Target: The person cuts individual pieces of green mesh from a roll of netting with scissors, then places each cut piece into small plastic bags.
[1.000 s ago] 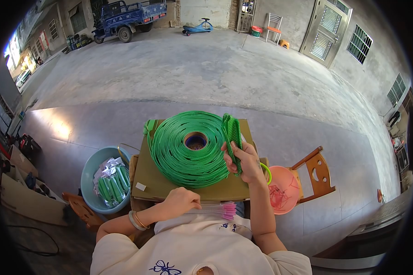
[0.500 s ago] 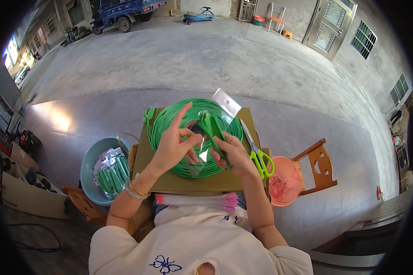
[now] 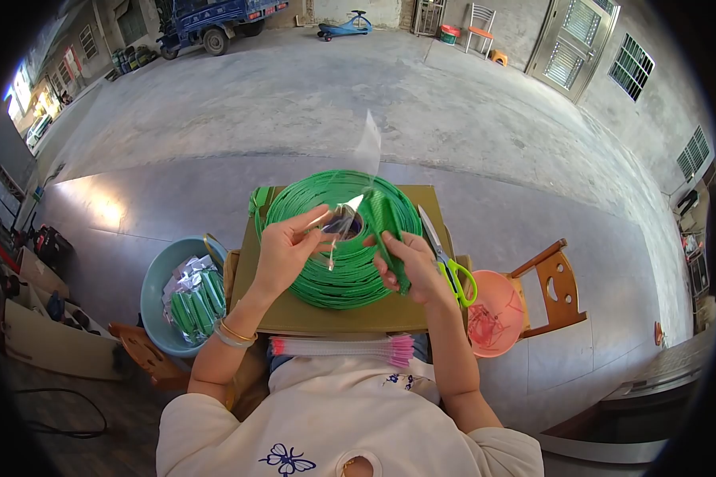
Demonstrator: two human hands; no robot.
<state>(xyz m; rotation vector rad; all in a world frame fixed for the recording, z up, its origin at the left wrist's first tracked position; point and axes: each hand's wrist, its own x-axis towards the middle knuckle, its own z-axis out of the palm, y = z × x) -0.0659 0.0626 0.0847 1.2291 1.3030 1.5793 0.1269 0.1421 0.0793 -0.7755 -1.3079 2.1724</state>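
Observation:
My left hand (image 3: pixel 288 248) pinches the edge of a clear plastic bag (image 3: pixel 366 155), whose upper part stands up above the green coil. In my right hand (image 3: pixel 408 262) is a folded green bundle (image 3: pixel 383 222), close beside the bag. Both hands are over the large coil of green cord (image 3: pixel 302 203) on the olive board (image 3: pixel 294 318). Scissors with lime-green handles (image 3: pixel 453 278) lie at the board's right edge. Clear strips with pink ends (image 3: pixel 338 348) rest across my lap.
A blue basin (image 3: pixel 153 278) with packed green bundles stands at the left. At the right are a pink basin (image 3: pixel 505 318) and a wooden chair (image 3: pixel 561 286). A blue truck (image 3: pixel 215 20) is in the back.
My left hand has closed from a pointing shape onto the bag. The bag has shifted left and upright, and the green bundle has turned more upright in my right hand.

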